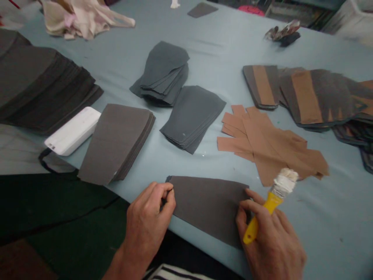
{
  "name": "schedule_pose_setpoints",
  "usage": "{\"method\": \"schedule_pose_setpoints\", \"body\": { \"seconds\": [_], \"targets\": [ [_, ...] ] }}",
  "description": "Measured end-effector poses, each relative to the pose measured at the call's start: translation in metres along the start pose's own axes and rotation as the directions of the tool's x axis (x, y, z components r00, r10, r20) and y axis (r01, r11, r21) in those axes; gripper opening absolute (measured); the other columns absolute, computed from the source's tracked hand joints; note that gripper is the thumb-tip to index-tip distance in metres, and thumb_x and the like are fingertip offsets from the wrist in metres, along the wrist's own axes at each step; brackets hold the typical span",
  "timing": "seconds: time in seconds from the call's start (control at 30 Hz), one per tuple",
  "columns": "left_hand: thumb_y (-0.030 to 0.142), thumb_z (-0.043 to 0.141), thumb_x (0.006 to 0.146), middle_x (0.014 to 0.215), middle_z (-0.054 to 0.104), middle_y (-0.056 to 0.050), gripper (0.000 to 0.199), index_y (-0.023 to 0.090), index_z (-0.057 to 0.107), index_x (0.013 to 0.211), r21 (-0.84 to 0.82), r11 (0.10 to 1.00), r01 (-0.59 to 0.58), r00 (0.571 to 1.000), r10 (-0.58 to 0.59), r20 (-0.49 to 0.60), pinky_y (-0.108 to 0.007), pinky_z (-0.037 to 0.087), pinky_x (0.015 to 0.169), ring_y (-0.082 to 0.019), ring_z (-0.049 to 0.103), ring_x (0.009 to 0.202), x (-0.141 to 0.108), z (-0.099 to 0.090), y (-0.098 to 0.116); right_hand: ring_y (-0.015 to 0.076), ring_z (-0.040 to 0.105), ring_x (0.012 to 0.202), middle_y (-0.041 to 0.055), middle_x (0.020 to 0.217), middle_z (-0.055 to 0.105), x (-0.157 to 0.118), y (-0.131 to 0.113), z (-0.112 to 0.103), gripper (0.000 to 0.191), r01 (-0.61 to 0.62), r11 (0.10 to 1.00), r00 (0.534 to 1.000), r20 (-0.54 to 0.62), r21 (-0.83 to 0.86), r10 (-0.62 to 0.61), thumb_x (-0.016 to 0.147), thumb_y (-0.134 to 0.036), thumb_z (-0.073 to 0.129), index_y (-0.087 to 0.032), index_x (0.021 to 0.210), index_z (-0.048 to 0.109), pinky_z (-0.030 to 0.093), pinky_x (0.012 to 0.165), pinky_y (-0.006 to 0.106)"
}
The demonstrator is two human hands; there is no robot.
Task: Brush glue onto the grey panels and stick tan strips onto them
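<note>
A dark grey-brown fabric piece (208, 206) lies at the table's near edge between my hands. My left hand (153, 214) pinches its left end between thumb and forefinger. At the other end, the fingertips of my right hand (271, 237) touch the piece's edge. That same hand keeps a yellow-handled paintbrush (272, 202) tucked between its fingers, bristles up and coated in something white. Just beyond the brush, tan fabric strips (271, 136) lie in a loose, crossed heap. Left of my left hand sits a neat stack of grey-brown pieces (119, 140).
Two blue-grey fabric stacks (195, 116) occupy the middle of the blue table (227, 50). Dark pieces with tan bands (305, 97) overlap at right. A white power bank-like object (72, 130) rests beside a large dark stack (43, 85). Crumpled cream cloth (83, 19) lies far left.
</note>
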State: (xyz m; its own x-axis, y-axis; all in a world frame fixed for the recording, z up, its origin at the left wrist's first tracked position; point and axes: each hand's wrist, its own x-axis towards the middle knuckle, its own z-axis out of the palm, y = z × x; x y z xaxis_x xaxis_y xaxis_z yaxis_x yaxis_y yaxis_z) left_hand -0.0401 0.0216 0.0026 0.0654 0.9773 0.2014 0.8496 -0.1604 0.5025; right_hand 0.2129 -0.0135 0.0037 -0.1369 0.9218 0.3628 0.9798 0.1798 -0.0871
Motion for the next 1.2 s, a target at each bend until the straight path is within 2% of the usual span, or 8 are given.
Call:
{"method": "schedule_pose_setpoints", "body": {
  "seconds": [0.2, 0.5, 0.67, 0.83, 0.97, 1.2],
  "targets": [
    [0.017, 0.054, 0.100, 0.073, 0.061, 0.004, 0.016, 0.022, 0.066, 0.090, -0.002, 1.000, -0.001, 1.000, 0.001, -0.016, -0.028, 0.043, 0.065, -0.015, 0.062, 0.065, 0.000, 0.002, -0.001, 0.0306, 0.068, 0.112, 0.0148, 0.135, 0.072, 0.000, 0.006, 0.009, 0.017, 0.166, 0.981, 0.985, 0.031, 0.100, -0.169, 0.106, -0.015, 0.047, -0.019, 0.107, 0.064, 0.052, 0.096, 0.044],
    [0.018, 0.054, 0.101, 0.077, 0.067, 0.004, 0.015, 0.024, 0.066, 0.092, 0.082, 0.997, -0.002, 1.000, 0.002, 0.004, -0.029, 0.043, 0.067, -0.016, 0.067, 0.070, -0.001, -0.004, 0.000, 0.0336, 0.068, 0.109, 0.0176, 0.134, 0.072, 0.000, 0.008, 0.008, 0.019, 0.233, 0.971, 0.972, 0.013, 0.049, -0.234, 0.104, -0.011, 0.047, -0.020, 0.105, 0.064, 0.051, 0.098, 0.050],
    [0.020, 0.054, 0.103, 0.080, 0.066, 0.003, 0.014, 0.024, 0.065, 0.095, 0.114, 0.991, -0.070, 0.997, 0.066, 0.037, -0.029, 0.046, 0.070, -0.017, 0.069, 0.074, -0.001, -0.008, -0.006, 0.0327, 0.067, 0.112, 0.0204, 0.133, 0.071, 0.004, 0.008, 0.007, 0.030, 0.281, 0.957, 0.959, 0.013, 0.075, -0.283, 0.105, -0.007, 0.036, -0.020, 0.106, 0.064, 0.049, 0.101, 0.049],
    [0.024, 0.052, 0.107, 0.083, 0.068, 0.002, 0.015, 0.022, 0.065, 0.100, 0.147, 0.973, -0.178, 0.984, 0.173, 0.047, -0.028, 0.048, 0.072, -0.017, 0.070, 0.077, -0.001, -0.010, -0.016, 0.0324, 0.066, 0.108, 0.0200, 0.128, 0.074, 0.005, 0.009, 0.009, 0.032, 0.282, 0.956, 0.959, -0.015, 0.083, -0.281, 0.104, -0.005, 0.036, -0.020, 0.105, 0.064, 0.050, 0.100, 0.049],
    [0.025, 0.051, 0.109, 0.085, 0.069, 0.001, 0.015, 0.022, 0.065, 0.104, 0.170, 0.954, -0.246, 0.969, 0.242, 0.040, -0.027, 0.049, 0.074, -0.017, 0.070, 0.078, -0.002, -0.009, -0.022, 0.0317, 0.067, 0.111, 0.0208, 0.132, 0.073, 0.004, 0.009, 0.012, 0.032, 0.268, 0.959, 0.963, -0.035, 0.093, -0.266, 0.105, -0.005, 0.038, -0.019, 0.105, 0.067, 0.050, 0.100, 0.047],
    [0.029, 0.052, 0.109, 0.086, 0.071, -0.001, 0.018, 0.021, 0.067, 0.104, 0.199, 0.939, -0.279, 0.959, 0.284, 0.003, -0.029, 0.051, 0.076, -0.018, 0.071, 0.080, -0.002, -0.007, -0.027, 0.0293, 0.067, 0.112, 0.0167, 0.132, 0.074, 0.001, 0.012, 0.017, 0.030, 0.241, 0.966, 0.970, -0.040, 0.094, -0.239, 0.106, -0.011, 0.043, -0.021, 0.103, 0.071, 0.052, 0.099, 0.044]
  ]
}}
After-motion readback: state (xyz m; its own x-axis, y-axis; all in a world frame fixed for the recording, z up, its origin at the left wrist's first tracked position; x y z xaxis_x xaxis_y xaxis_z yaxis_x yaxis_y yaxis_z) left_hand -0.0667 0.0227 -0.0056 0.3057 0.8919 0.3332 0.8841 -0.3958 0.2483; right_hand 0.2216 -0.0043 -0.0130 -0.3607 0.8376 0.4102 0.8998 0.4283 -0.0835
